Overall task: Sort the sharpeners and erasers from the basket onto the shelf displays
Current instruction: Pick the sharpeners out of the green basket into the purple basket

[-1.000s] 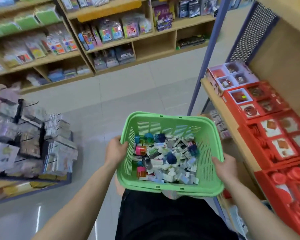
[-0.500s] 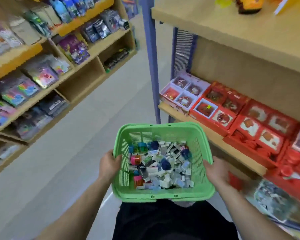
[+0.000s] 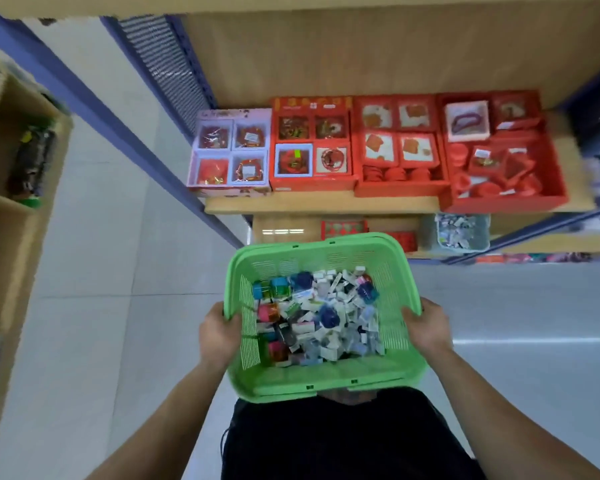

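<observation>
While both hands are busy carrying, you're at the approach step, w/ nothing sorted yet by the look of it. Your left hand [image 3: 219, 336] grips the left rim of the basket [image 3: 326, 382] and your right hand [image 3: 426, 329] grips the right rim, so it hangs about level in front of your waist, just short of the shelf [image 3: 319, 204]. Inside is a mixed heap: coloured sharpeners [image 3: 268, 312] mostly on the left and far side, white-wrapped erasers [image 3: 329, 351] filling the middle and right, all jumbled and touching. The next move, I'd judge, needs a free hand, so park the basket first, on the floor [image 3: 101, 306] or wherever there's room, or shift it to one arm. Then pick one type at a time. Where they go isn't obvious: the shelf ahead is packed side to side w/ a pink tray [image 3: 229, 148] and red trays [image 3: 312, 143] of packaged red items, so there's no bare spot for the basket. A clear tub [image 3: 463, 232] on the lower shelf [image 3: 541, 243], beyond the basket to the right, holds small pale pieces, maybe erasers, but too blurred to tell. Watch the blue post [image 3: 94, 98] on your left, and the basket's far rim, which sits near the lower shelf front. Tilt it and the loose bits will likely slide.
</observation>
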A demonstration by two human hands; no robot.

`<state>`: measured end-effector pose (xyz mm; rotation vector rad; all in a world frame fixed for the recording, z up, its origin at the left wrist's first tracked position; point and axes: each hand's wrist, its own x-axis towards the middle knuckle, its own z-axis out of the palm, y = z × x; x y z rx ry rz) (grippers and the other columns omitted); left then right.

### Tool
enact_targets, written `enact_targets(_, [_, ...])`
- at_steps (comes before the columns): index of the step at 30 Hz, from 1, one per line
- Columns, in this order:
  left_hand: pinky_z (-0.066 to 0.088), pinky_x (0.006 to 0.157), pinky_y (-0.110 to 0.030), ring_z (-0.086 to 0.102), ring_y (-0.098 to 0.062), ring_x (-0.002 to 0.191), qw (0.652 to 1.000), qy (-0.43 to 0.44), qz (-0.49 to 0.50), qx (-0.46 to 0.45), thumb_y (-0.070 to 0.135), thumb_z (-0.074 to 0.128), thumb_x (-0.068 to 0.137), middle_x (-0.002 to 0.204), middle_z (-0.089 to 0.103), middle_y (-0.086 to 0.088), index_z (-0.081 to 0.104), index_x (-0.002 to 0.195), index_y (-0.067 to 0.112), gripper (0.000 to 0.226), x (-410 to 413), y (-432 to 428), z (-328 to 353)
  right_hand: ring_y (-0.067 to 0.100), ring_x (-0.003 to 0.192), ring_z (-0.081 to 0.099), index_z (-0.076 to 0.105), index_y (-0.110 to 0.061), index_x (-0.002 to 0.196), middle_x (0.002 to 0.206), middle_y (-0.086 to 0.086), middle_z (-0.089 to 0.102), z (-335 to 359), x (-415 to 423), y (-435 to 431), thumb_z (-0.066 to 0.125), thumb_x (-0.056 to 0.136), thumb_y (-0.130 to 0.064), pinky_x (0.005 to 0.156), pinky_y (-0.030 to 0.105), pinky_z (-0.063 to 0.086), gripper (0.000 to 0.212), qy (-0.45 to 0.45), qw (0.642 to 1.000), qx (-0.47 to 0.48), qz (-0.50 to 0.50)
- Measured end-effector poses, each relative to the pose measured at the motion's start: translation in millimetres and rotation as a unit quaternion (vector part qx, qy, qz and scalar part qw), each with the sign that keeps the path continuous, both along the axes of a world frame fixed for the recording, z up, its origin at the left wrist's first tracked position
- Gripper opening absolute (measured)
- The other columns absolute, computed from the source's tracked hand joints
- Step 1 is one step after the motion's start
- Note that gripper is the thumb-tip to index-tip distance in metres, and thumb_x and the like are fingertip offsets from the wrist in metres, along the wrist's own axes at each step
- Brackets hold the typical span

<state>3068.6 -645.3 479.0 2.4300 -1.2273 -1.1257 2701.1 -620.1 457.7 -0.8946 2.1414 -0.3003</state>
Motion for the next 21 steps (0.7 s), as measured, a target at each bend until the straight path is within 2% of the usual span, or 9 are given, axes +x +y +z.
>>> enact_targets(4, [0.044, 0.049, -0.026, 0.061, -0.020, 0.059, 0.999, -0.001, -0.032, 0.015, 0.014, 0.057, 0.099, 0.079, 0.067, -0.009, 0.064, 0.107, 0.006, 0.013, -65.3, 0.4, -20.0, 0.016, 0.048, 0.052, 0.062, -0.008, 0.087, 0.060, 0.003, 0.058, -17.0, -59.1, 34.8, 0.058, 0.099, -0.014, 0.037, 0.020, 0.033, 0.014, -0.007, 0.999, 0.015, -0.041])
enact_targets(8, [0.049, 0.053, -0.029, 0.062, -0.024, 0.059, 0.998, -0.011, -0.054, 0.023, 0.016, 0.059, 0.098, 0.075, 0.065, -0.008, 0.066, 0.103, 0.008, 0.011, -129.1, 4.3, -60.1, 0.017, 0.048, 0.054, 0.064, -0.008, 0.089, 0.060, 0.003, 0.059, -50.7, -117.8, 66.1, 0.058, 0.098, -0.017, 0.044, 0.022, 0.035, 0.014, 0.000, 0.997, 0.024, -0.076])
enact_targets(10, [0.045, 0.052, -0.029, 0.059, -0.020, 0.057, 0.997, -0.019, -0.069, 0.026, 0.015, 0.060, 0.097, 0.074, 0.064, -0.007, 0.066, 0.103, 0.007, 0.011, -156.9, 6.7, -87.8, 0.017, 0.049, 0.053, 0.061, -0.010, 0.087, 0.060, 0.003, 0.058, -73.8, -142.2, 80.0, 0.058, 0.099, -0.017, 0.044, 0.022, 0.034, 0.014, 0.005, 0.996, 0.027, -0.090])
enact_targets(12, [0.042, 0.052, -0.029, 0.058, -0.019, 0.058, 0.996, -0.018, -0.085, 0.026, 0.014, 0.060, 0.097, 0.078, 0.066, -0.010, 0.067, 0.104, 0.007, 0.012, -182.4, 7.6, -123.1, 0.019, 0.049, 0.053, 0.060, -0.010, 0.083, 0.060, 0.005, 0.058, -104.4, -165.8, 90.1, 0.058, 0.098, -0.015, 0.045, 0.024, 0.035, 0.016, 0.009, 0.994, 0.027, -0.104])
enact_targets(14, [0.046, 0.056, -0.032, 0.062, -0.027, 0.064, 0.995, -0.011, -0.100, 0.022, 0.014, 0.061, 0.096, 0.083, 0.069, -0.013, 0.066, 0.104, 0.006, 0.013, -204.7, 6.9, -163.9, 0.025, 0.050, 0.055, 0.061, -0.008, 0.078, 0.060, 0.009, 0.060, -142.3, -187.7, 97.0, 0.059, 0.095, -0.015, 0.048, 0.028, 0.042, 0.019, 0.014, 0.992, 0.021, -0.121])
enact_targets(17, [0.045, 0.053, -0.030, 0.062, -0.028, 0.065, 0.992, 0.005, -0.120, 0.028, 0.016, 0.060, 0.097, 0.084, 0.069, -0.012, 0.066, 0.105, 0.006, 0.014, -231.6, 3.0, -230.2, 0.030, 0.056, 0.063, 0.063, -0.009, 0.083, 0.065, 0.014, 0.066, -203.8, -214.1, 100.7, 0.060, 0.094, -0.015, 0.051, 0.033, 0.050, 0.013, 0.027, 0.990, 0.022, -0.138])
enact_targets(21, [0.051, 0.070, -0.037, 0.067, -0.033, 0.084, 0.991, 0.013, -0.133, 0.023, 0.016, 0.062, 0.095, 0.095, 0.071, -0.016, 0.066, 0.104, 0.005, 0.015, -260.1, -14.8, -329.0, 0.031, 0.059, 0.063, 0.066, -0.008, 0.088, 0.068, 0.014, 0.066, -294.7, -244.8, 85.5, 0.063, 0.094, -0.016, 0.055, 0.035, 0.051, 0.010, 0.047, 0.989, 0.000, -0.142])
